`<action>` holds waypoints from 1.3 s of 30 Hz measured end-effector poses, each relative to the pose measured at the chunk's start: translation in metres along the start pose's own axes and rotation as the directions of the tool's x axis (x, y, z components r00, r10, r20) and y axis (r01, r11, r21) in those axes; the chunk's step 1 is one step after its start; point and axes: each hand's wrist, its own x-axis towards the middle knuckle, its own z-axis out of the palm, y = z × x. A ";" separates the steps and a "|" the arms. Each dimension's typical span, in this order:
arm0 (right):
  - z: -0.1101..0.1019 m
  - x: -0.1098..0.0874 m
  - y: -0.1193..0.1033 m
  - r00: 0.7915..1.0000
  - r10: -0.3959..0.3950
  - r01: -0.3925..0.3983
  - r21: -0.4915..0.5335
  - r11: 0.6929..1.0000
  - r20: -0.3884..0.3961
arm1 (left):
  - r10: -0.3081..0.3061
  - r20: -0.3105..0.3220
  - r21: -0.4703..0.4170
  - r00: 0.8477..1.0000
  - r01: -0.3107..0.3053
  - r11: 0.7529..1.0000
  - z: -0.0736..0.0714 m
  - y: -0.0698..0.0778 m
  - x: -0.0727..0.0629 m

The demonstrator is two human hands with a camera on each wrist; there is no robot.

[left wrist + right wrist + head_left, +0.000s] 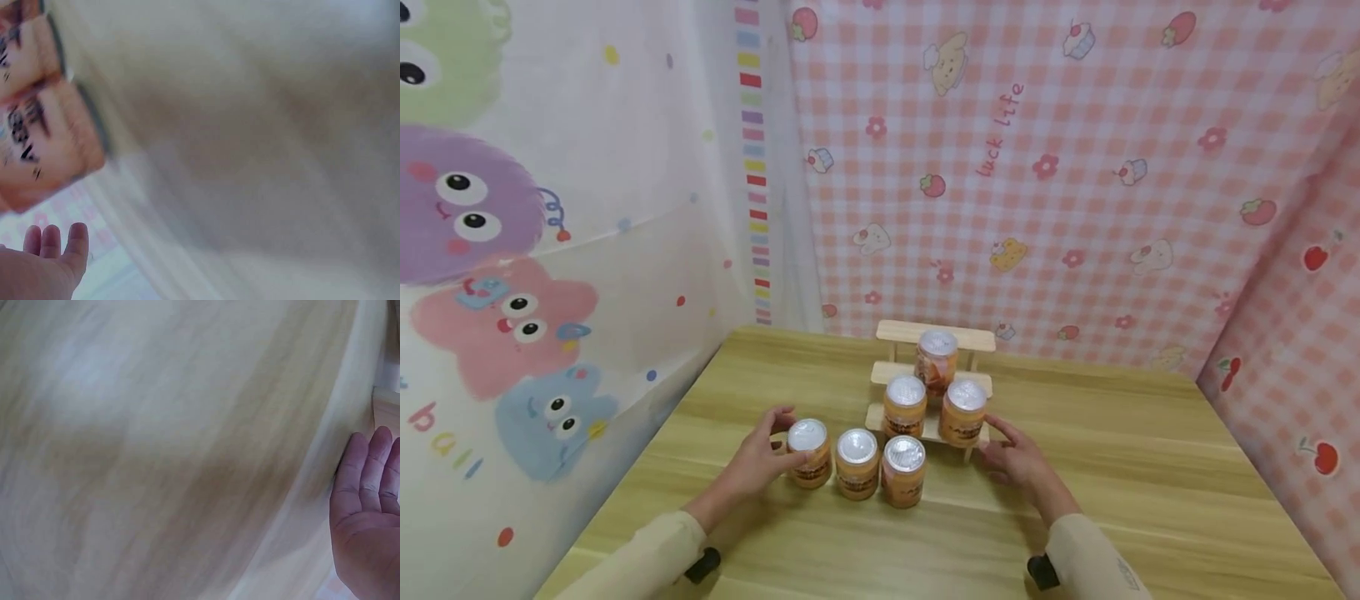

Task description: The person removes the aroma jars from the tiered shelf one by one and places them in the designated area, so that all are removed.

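Three orange cans with silver lids stand in a row on the table: a left can (809, 454), a middle can (857, 467) and a right can (903, 473). My left hand (758, 454) is around the left can's outer side, thumb overlapping its front. The left wrist view shows that hand's fingers (76, 250) extended below the printed can (47, 144). Behind the row, a small wooden tiered rack (932, 333) holds two cans on its lowest step and one can (936, 362) higher up. My right hand (1018, 462) has its fingertips right at the lower right can (964, 415), fingers nearly straight.
The wood-grain table (1112, 483) spreads around the rack. A pink checked cloth (1037, 208) hangs behind it, and a white cartoon-print cloth (647, 167) hangs along the left side. A cherry-print cloth (1300, 333) borders the right edge.
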 end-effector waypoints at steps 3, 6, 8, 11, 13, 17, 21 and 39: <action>0.001 -0.001 0.000 1.000 0.008 -0.008 0.013 1.000 -0.001 | -0.002 -0.013 -0.002 1.000 0.002 1.000 -0.009 0.004 0.008; 0.000 -0.002 -0.003 1.000 0.005 -0.005 0.012 1.000 0.016 | -0.011 -0.021 0.000 1.000 0.011 1.000 -0.016 0.011 0.017; 0.001 -0.003 -0.005 1.000 0.006 -0.006 0.012 1.000 0.023 | -0.013 -0.034 -0.003 0.999 0.013 1.000 -0.019 0.015 0.024; -0.001 -0.006 -0.007 1.000 0.006 -0.006 0.002 1.000 0.018 | -0.006 -0.050 0.003 0.999 0.006 1.000 -0.017 0.024 0.037; -0.004 -0.007 -0.007 1.000 0.001 -0.001 -0.009 1.000 0.003 | 0.001 -0.051 -0.001 0.999 -0.001 1.000 -0.015 0.030 0.048; -0.016 -0.010 -0.006 0.999 -0.007 0.006 -0.035 0.999 -0.050 | 0.011 -0.043 -0.012 0.999 -0.011 1.000 -0.010 0.044 0.068; -0.029 -0.014 -0.013 0.995 -0.007 0.003 -0.041 0.999 -0.099 | 0.015 -0.036 -0.039 0.999 -0.017 0.999 -0.005 0.062 0.088; -0.025 -0.002 -0.104 0.964 -0.207 0.189 -0.118 0.975 -0.165 | 0.026 0.039 -0.033 0.999 -0.025 0.999 0.016 0.110 0.165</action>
